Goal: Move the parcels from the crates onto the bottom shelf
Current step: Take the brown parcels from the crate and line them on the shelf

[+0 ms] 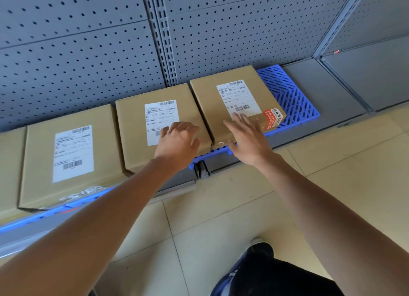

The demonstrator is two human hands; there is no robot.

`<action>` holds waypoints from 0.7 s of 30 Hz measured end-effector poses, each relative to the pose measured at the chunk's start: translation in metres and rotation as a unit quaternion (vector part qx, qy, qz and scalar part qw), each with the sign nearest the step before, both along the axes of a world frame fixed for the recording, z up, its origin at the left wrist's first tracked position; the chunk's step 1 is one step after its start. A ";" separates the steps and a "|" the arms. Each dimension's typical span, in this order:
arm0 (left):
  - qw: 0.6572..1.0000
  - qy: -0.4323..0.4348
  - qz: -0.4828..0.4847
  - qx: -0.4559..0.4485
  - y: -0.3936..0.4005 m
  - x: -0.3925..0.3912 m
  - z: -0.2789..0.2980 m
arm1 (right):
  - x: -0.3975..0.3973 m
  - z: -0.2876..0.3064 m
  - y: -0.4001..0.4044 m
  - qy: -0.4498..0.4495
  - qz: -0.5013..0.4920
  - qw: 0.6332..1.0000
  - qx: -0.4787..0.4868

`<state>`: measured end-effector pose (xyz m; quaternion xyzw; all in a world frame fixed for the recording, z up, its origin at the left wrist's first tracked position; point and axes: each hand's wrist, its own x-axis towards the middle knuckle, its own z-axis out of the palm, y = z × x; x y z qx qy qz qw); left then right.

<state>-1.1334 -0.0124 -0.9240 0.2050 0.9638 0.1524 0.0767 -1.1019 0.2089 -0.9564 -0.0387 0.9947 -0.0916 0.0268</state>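
Note:
Three brown cardboard parcels with white shipping labels lie side by side on the bottom shelf, on blue plastic grid mats (294, 96). The right parcel (223, 105) carries a red sticker at its near right corner. My right hand (247, 141) lies with straight fingers on this parcel's near edge. My left hand (179, 143) hovers over the middle parcel (132, 127), at its near right corner, fingers loosely curled and holding nothing. The left parcel (39, 158) sits apart from both hands. A fourth box edge shows at the far left.
A grey perforated back panel (88, 52) rises behind the parcels. The grey shelf base (327, 96) continues to the right of the blue mat. Beige floor tiles (221, 218) lie in front, with my shoe (259, 251) at the bottom.

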 end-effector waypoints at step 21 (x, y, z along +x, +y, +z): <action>0.990 -0.008 0.137 0.002 -0.280 0.106 0.076 | 0.070 0.096 -0.322 0.040 0.104 0.987 -0.116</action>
